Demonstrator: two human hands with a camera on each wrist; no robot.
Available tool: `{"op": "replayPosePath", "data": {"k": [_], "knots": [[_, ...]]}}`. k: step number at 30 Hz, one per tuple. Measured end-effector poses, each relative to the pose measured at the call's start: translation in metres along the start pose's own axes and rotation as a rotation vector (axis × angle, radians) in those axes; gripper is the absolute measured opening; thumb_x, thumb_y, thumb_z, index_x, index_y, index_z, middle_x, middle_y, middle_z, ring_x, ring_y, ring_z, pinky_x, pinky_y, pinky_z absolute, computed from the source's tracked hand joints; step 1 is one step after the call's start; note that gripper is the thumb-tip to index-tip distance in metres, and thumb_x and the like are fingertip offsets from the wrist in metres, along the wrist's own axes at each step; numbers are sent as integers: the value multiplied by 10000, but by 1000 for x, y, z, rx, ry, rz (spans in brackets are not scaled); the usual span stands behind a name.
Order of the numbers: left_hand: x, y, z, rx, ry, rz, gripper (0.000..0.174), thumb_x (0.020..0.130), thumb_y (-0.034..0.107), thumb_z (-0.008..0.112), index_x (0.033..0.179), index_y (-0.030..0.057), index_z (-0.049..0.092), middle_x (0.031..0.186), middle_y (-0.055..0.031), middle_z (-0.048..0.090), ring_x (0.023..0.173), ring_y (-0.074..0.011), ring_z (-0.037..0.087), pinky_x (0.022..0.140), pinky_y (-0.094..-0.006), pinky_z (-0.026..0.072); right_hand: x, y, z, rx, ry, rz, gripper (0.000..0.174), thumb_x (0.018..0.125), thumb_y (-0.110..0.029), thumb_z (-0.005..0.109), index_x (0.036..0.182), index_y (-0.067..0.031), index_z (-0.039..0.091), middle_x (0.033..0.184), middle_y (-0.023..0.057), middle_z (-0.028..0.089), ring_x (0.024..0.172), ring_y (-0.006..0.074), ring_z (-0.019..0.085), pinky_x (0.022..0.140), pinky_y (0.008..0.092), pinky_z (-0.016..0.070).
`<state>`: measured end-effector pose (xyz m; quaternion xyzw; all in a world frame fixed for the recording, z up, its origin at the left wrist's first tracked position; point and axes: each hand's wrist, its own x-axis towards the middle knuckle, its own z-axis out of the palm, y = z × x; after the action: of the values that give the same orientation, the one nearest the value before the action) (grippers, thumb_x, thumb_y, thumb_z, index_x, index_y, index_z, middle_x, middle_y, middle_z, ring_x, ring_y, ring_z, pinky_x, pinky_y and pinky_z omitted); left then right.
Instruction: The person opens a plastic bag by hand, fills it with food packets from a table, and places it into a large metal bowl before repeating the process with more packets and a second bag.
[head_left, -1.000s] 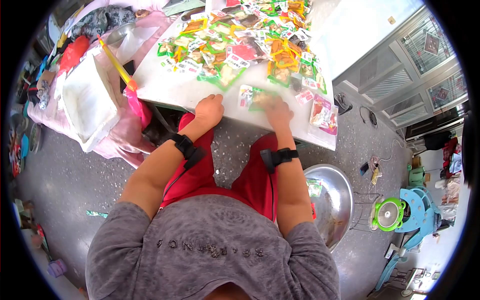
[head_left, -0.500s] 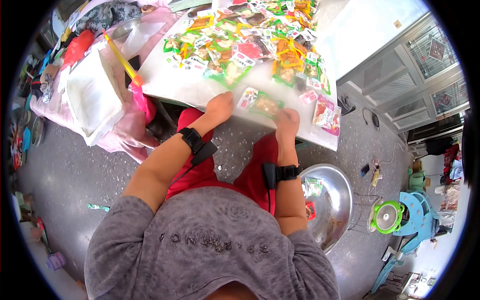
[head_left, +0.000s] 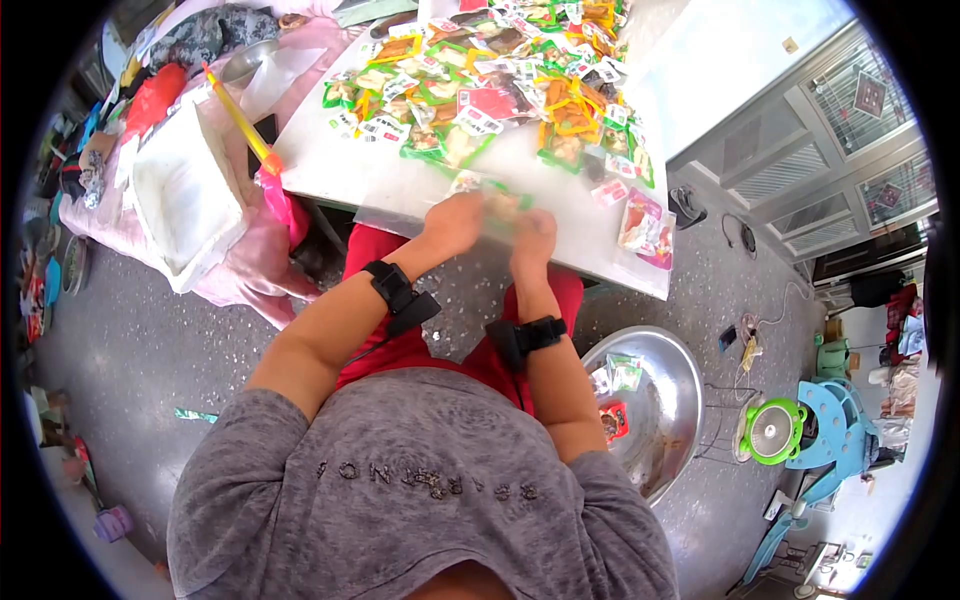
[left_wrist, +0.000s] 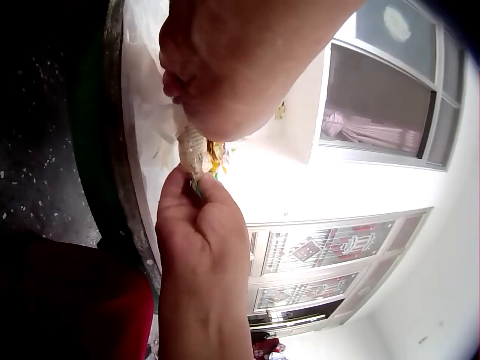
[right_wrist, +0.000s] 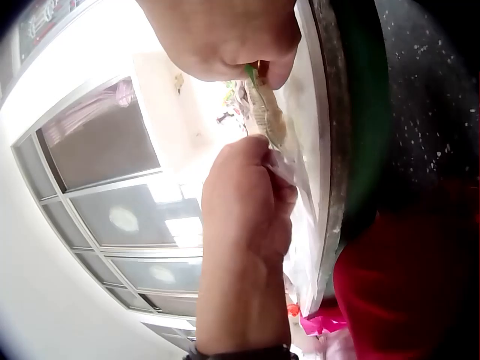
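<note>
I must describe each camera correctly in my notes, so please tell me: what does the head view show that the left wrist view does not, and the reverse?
Only the head view shows the metal basin, the green fan and the white box. Only the left wrist view shows a dark window pane. Both show the left hand, the right hand, the food packet between them, and the patterned glass doors.

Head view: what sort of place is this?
Probably a room in a home, perhaps doubling as a workspace: a green fan, a pink cloth and a white table strewn with packets.
</note>
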<state>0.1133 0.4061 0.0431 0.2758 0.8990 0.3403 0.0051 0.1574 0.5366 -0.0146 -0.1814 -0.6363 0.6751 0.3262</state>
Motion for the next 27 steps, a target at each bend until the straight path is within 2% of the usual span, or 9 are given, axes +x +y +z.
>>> {"op": "replayPosePath", "data": {"k": [3,4,7,10,16,19,22,25,27], "knots": [[2,2,-1,18,0,27,144,763,174,401,800,56,476,795,-161,529,765,-332,509,648,-411,412,-4,-1,15,-119,-51,13,26,720,-11,488,737,-9,508,754,70,497,703,152,478,658,259,397],[1,1,-1,28,16,52,146,764,178,401,802,58,476,796,-162,529,765,-333,510,647,-413,413,-8,-6,22,-114,-22,-17,44,717,-27,480,736,-3,512,686,74,518,648,158,494,574,277,408],[-1,4,-2,122,-3,72,146,766,186,403,803,65,476,792,-161,528,757,-336,512,634,-417,417,-1,-32,28,-860,-377,-243,113,711,-54,471,734,45,519,682,164,544,646,226,527,590,322,415],[-1,0,0,130,-38,19,140,768,188,407,799,69,473,775,-158,527,750,-340,513,625,-422,419,-2,-89,34,-735,-644,345,176,767,-54,361,813,18,514,823,105,531,768,183,522,654,301,432],[0,-8,-4,33,-17,106,158,775,197,410,829,75,494,803,-158,528,760,-332,516,628,-409,418,1,-56,38,122,-804,396,248,737,11,372,968,61,449,942,131,504,836,236,522,729,326,448],[1,-14,-8,12,-50,87,169,776,204,422,854,78,504,823,-148,531,774,-323,514,637,-400,416,-1,-50,41,609,-662,718,263,717,31,390,971,70,443,959,143,489,848,241,518,738,343,444],[-1,-20,-9,-59,4,157,174,762,208,458,858,71,507,825,-137,534,788,-314,512,644,-397,414,8,-26,39,550,-641,674,232,712,30,401,934,40,465,908,114,503,830,218,517,704,329,446],[12,-27,-21,-22,192,131,182,743,213,492,841,60,508,813,-136,530,793,-306,512,647,-396,415,14,-13,31,417,-549,583,175,715,-7,430,882,6,482,823,79,507,754,171,507,613,277,434],[38,-43,-30,138,187,110,188,732,214,511,839,61,510,824,-129,525,791,-297,520,653,-381,428,11,-9,31,350,-508,490,148,713,-34,453,854,-8,486,745,61,500,660,143,487,536,246,402]]}}
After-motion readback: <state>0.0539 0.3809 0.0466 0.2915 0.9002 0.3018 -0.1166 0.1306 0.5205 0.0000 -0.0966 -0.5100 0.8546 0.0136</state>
